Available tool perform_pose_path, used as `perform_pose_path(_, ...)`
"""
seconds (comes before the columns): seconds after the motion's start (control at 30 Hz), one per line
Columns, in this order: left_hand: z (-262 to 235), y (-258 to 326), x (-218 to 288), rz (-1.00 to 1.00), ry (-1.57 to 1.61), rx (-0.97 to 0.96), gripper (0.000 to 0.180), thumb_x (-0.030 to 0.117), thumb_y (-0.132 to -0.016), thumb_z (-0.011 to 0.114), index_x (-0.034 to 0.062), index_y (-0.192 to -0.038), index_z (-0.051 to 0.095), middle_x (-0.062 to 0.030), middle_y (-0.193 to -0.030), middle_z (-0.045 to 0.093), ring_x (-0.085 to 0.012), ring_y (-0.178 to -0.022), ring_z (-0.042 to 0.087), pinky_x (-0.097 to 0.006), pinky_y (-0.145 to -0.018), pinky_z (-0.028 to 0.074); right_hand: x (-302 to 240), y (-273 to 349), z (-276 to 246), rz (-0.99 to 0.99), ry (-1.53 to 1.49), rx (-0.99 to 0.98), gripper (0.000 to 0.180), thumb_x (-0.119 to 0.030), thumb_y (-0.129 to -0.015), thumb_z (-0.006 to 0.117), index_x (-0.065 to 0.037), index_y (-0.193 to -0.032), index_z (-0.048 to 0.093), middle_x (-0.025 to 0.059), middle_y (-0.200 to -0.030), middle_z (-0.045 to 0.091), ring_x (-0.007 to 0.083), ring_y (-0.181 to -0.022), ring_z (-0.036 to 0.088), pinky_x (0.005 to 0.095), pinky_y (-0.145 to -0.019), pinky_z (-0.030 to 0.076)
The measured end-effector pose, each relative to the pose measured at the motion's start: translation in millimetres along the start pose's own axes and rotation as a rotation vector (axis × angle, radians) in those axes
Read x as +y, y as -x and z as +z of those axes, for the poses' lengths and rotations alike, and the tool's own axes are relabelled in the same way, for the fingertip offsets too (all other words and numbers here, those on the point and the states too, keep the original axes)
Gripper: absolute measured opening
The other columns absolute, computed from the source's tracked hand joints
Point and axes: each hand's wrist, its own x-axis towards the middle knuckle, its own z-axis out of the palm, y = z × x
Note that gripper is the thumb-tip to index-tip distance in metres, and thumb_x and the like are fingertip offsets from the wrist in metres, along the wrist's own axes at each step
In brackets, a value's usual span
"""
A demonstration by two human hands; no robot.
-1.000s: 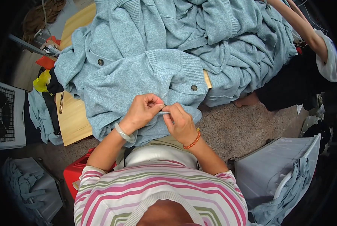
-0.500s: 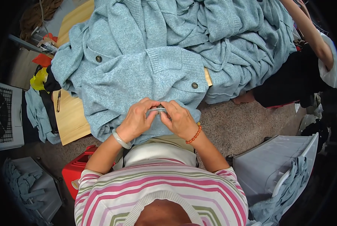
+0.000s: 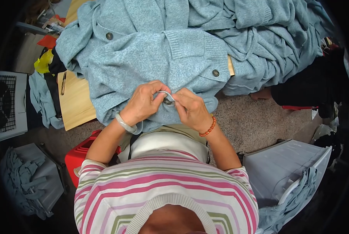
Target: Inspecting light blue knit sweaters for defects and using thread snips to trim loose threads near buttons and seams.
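A light blue knitted cardigan [image 3: 131, 64] is spread before me, its front part hanging over the table's near edge. My left hand [image 3: 146, 100] pinches a folded edge of it between thumb and fingers. Close by on the right, my right hand [image 3: 192, 107] grips the same edge with its fingertips. Between the two hands a dark button [image 3: 168, 100] shows at the fold, partly hidden by the fingers. Another brown button [image 3: 215, 73] sits on the ribbed band to the right, and one more button [image 3: 109, 36] lies farther up at the left.
More blue knitwear [image 3: 276, 50] is heaped across the wooden table [image 3: 75, 107]. On its left edge lies a pen [image 3: 63, 83]. Grey bins with garments stand at the lower left [image 3: 51, 175] and right [image 3: 276, 167]. A red plastic stool [image 3: 79, 156] is beside me. Another person's dark-clothed leg [image 3: 299, 87] is at the right.
My hands have turned the pinched edge so the button between them shows more. The view has shifted, and the other person's arm at the upper right is out of sight.
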Motion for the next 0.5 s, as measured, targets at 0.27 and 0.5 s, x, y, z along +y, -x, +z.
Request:
perform_pose_path(0.27,-9.9,3.7,-19.4,0.047,-0.125,0.200,0.019,0.018,-0.084,0.071,0.0022,-0.089,0.064,-0.0135,-0.081,0.067,-0.0272,-0.069,0.065,-0.033,-0.060,0.049,-4.3,-1.2,-16.3,0.271,0.131,-0.080,0.016,-0.016,-0.084,0.070,-0.001,-0.087,0.067,0.0113,-0.075,0.062,0.0294,-0.059,0.060,0.0369,-0.054,0.046)
perform_pose_path(0.5,4.3,2.5,17.5,0.412,-0.580,0.355,0.026,0.008,-0.075,0.068,0.0049,-0.100,0.059,-0.0115,-0.100,0.057,-0.0324,-0.097,0.054,-0.045,-0.083,0.041,8.3,27.1,-44.7,0.346,0.299,-0.132,0.014,-0.018,-0.082,0.069,-0.005,-0.088,0.068,0.0124,-0.079,0.063,0.0348,-0.071,0.063,0.0424,-0.063,0.050)
